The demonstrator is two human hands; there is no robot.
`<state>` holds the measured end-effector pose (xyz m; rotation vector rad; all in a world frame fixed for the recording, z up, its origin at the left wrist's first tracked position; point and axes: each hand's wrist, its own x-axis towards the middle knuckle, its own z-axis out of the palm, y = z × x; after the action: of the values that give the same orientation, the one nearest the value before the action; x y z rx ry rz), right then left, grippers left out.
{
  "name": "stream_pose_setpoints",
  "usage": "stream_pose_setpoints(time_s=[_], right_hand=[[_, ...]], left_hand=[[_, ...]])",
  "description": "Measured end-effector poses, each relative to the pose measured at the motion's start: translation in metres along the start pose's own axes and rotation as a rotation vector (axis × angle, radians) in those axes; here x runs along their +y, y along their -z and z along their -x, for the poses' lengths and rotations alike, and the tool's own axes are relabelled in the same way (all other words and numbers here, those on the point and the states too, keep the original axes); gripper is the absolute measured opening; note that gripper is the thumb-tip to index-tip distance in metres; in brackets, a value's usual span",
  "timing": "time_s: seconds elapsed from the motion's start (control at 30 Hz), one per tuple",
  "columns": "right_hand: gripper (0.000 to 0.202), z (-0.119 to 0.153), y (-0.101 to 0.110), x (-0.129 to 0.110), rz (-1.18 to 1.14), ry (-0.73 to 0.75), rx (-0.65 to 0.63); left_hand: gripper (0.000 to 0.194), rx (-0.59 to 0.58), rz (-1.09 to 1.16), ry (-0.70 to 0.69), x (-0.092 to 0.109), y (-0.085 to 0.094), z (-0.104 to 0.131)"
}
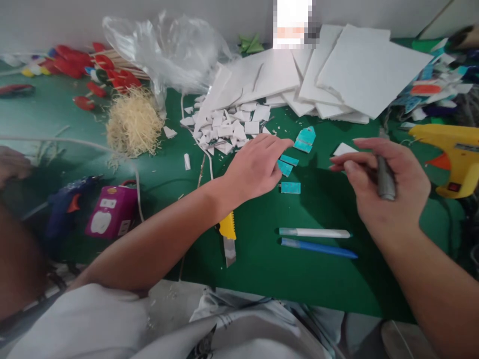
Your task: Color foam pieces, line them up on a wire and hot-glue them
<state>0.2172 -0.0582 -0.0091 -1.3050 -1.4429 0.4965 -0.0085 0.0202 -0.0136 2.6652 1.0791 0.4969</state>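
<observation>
My left hand (256, 162) reaches over the middle of the green table, index finger stretched out and thumb apart from it. Just beyond its fingertips lie several small turquoise-coloured pieces (290, 188), one with a pointed end (305, 139). My right hand (392, 184) is raised at the right with a dark grey marker (385, 179) tucked in its fingers; thumb and forefinger stretch to the left. A small white piece (344, 149) shows behind those fingers; whether they touch it I cannot tell. A white pen (318, 233) and a blue pen (318, 247) lie below the turquoise pieces.
White foam sheets (370, 65) are stacked at the back, beside white scraps (228, 127). A yellow cutter (227, 227) lies blade out under my left forearm. A yellow glue gun (452, 149) is at right; straw-like shreds (132, 122) and a purple box (110, 212) at left.
</observation>
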Motion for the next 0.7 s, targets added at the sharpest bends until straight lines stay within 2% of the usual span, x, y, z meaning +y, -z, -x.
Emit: stream_pose_setpoints(time_s=[0.1, 0.23, 0.33, 0.43, 0.5, 0.53, 0.6, 0.7], right_hand=[[0.035, -0.004, 0.007, -0.006, 0.078, 0.054, -0.026], [0.043, -0.01, 0.018, -0.02, 0.347, 0.079, -0.141], [0.047, -0.02, 0.023, -0.021, 0.538, 0.213, -0.193], [0.043, -0.04, 0.022, -0.009, 0.659, 0.391, -0.254], [0.04, -0.057, 0.018, 0.005, 0.615, 0.456, -0.334], [0.04, -0.064, 0.016, 0.013, 0.59, 0.472, -0.414], [0.037, -0.076, 0.011, 0.027, 0.578, 0.515, -0.483], [0.043, -0.086, 0.005, 0.045, 0.659, 0.572, -0.573]], left_hand=[[0.048, 0.005, 0.009, -0.02, 0.0, 0.001, 0.001], [0.056, -0.035, 0.019, -0.027, 0.003, 0.003, 0.002], [0.064, -0.069, 0.026, -0.025, 0.006, 0.005, 0.002], [0.066, -0.082, 0.021, -0.021, 0.007, 0.007, 0.003], [0.066, -0.071, 0.019, 0.013, 0.006, 0.006, 0.002], [0.066, -0.06, 0.022, 0.041, 0.005, 0.006, 0.001], [0.065, -0.037, 0.033, 0.099, 0.002, 0.005, 0.0], [0.062, -0.033, 0.053, 0.152, 0.0, 0.005, -0.002]])
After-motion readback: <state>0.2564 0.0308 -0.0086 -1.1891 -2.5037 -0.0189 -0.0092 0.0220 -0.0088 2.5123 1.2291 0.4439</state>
